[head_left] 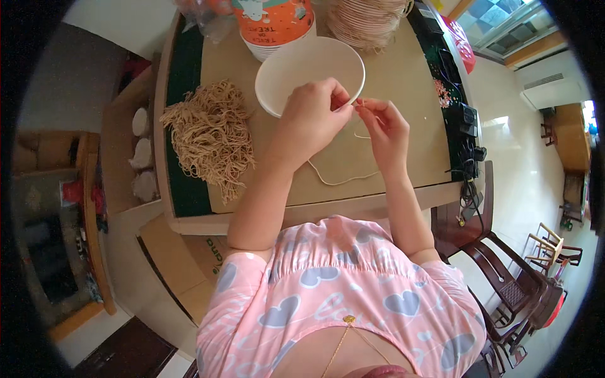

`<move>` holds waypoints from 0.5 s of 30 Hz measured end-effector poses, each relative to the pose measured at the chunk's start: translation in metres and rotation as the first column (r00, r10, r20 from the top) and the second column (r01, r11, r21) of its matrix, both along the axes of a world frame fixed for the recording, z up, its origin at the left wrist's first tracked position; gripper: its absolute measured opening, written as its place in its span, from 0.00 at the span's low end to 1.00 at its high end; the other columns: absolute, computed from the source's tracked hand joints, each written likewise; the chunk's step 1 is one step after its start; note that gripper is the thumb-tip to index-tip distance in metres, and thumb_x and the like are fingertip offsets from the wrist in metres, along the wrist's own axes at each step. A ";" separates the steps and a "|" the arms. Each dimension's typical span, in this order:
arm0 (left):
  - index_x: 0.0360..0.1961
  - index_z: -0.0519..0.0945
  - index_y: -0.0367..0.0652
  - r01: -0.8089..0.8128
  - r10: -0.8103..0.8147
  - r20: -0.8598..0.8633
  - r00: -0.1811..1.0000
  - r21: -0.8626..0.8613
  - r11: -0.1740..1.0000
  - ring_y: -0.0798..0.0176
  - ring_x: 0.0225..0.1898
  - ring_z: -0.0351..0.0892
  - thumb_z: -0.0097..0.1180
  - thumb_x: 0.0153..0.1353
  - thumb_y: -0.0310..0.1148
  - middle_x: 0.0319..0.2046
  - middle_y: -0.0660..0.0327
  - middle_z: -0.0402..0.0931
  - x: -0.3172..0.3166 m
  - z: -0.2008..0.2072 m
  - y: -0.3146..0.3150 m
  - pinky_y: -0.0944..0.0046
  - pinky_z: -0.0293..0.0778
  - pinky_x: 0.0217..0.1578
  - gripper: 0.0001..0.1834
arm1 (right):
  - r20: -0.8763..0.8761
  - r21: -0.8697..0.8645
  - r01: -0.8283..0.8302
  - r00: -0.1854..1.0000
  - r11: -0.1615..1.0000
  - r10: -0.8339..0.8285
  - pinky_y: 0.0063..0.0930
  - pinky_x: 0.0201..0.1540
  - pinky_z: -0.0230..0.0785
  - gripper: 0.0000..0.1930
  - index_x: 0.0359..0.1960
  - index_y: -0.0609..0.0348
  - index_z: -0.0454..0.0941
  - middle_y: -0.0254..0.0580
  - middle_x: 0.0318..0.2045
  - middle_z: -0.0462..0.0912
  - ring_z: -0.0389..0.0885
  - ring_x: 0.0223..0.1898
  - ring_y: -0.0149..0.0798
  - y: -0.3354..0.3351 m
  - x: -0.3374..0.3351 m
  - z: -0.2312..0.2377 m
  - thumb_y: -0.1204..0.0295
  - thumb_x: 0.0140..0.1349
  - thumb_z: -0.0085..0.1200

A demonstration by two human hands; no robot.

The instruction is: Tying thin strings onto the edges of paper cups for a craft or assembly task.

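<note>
A white paper bucket (301,65) sits in front of me, its round mouth facing up toward me. My left hand (318,116) reaches across its near edge, fingers closed in a pinch at the right side of the rim. Right beside it, my right hand (386,129) pinches the end of a thin beige cord (340,183) at the same spot on the rim. The cord loops down and lies across the brown mat between my forearms. Part of it is hidden behind my right hand, and my left hand hides part of the bucket.
To the left lies a heap of cut beige cords (211,138). Behind the bucket stand a stack of orange printed paper buckets (277,25) and a large spool of cord (365,22). Black cables and plugs (467,120) line the table's right edge. An open cardboard box (123,151) stands left.
</note>
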State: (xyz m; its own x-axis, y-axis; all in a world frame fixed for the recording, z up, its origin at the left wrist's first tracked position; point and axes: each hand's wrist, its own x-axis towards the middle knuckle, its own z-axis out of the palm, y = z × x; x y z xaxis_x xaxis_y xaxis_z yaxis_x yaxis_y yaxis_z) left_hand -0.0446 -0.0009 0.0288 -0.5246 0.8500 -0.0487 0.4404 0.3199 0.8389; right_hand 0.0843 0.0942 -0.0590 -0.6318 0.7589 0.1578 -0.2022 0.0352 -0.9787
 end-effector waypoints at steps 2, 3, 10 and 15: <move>0.34 0.80 0.33 0.032 -0.032 0.009 0.999 0.025 0.999 0.60 0.30 0.82 0.60 0.54 0.25 0.29 0.52 0.82 0.000 -0.014 0.005 0.64 0.77 0.34 0.07 | 0.007 -0.036 0.027 1.000 0.999 -0.027 0.22 0.46 0.73 0.05 0.39 0.68 0.76 0.42 0.43 0.82 0.79 0.41 0.28 0.003 -0.002 -0.007 0.81 0.63 0.54; 0.33 0.81 0.32 0.064 -0.065 0.022 0.998 0.050 0.997 0.52 0.30 0.83 0.59 0.52 0.26 0.28 0.49 0.82 0.001 -0.018 0.009 0.60 0.77 0.34 0.08 | -0.011 -0.032 0.037 0.999 0.999 -0.038 0.22 0.46 0.73 0.04 0.39 0.68 0.76 0.42 0.43 0.82 0.79 0.41 0.28 0.004 -0.002 -0.013 0.81 0.63 0.54; 0.37 0.80 0.33 0.071 -0.072 0.028 0.997 0.018 0.997 0.68 0.34 0.83 0.58 0.56 0.23 0.32 0.58 0.83 -0.005 -0.029 0.025 0.69 0.79 0.37 0.07 | 0.047 0.367 0.103 0.991 0.925 -0.129 0.29 0.49 0.73 0.06 0.35 0.63 0.77 0.49 0.48 0.80 0.81 0.45 0.40 -0.005 0.002 -0.014 0.83 0.57 0.58; 0.37 0.80 0.32 0.081 -0.079 0.075 0.994 -0.015 0.997 0.71 0.32 0.82 0.57 0.58 0.24 0.31 0.59 0.82 -0.009 -0.036 0.034 0.71 0.78 0.31 0.07 | 0.069 0.509 0.111 0.983 0.854 -0.168 0.34 0.53 0.70 0.06 0.32 0.63 0.77 0.49 0.53 0.78 0.77 0.54 0.47 -0.010 0.007 -0.015 0.82 0.54 0.61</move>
